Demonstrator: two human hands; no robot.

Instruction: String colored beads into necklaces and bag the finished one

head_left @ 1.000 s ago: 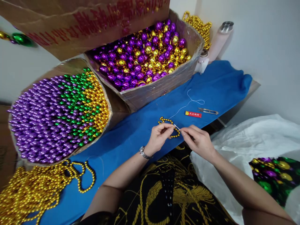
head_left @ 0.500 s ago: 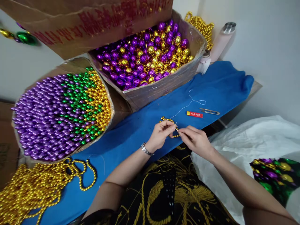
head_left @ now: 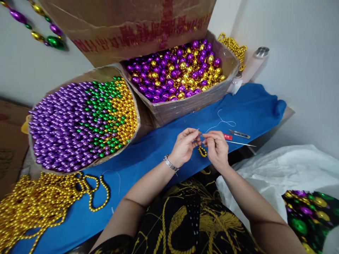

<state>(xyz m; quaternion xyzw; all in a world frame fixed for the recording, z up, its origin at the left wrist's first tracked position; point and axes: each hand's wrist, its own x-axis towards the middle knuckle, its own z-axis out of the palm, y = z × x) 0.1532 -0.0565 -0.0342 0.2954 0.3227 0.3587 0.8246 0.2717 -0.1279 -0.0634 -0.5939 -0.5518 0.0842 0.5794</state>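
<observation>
My left hand (head_left: pixel 185 146), a silver bracelet at its wrist, is closed in a pinch at the white thread (head_left: pixel 224 122). Facing it, my right hand (head_left: pixel 217 148) pinches at the same thread, fingertips almost touching the left ones. A short loop of small gold beads (head_left: pixel 202 151) hangs between and below the hands. From behind the right hand a long thin needle (head_left: pixel 243 144) sticks out to the right; whether the hand holds it I cannot tell. Partly hidden behind that hand lies a red packet (head_left: pixel 227 137), with thread snips (head_left: pixel 239 134) beside it.
A blue cloth (head_left: pixel 159 155) covers the table. Behind stand a box of purple, green and gold bead strands (head_left: pixel 60 123) and a box of larger purple and gold beads (head_left: pixel 174 74). Gold bead strands (head_left: pixel 39 204) heap at left; a white sack (head_left: pixel 265 173) is at right.
The needle has moved from between my fingertips to the right of my right hand. My hands have shifted slightly, and the gold beads now hang lower between them. The view has tilted.
</observation>
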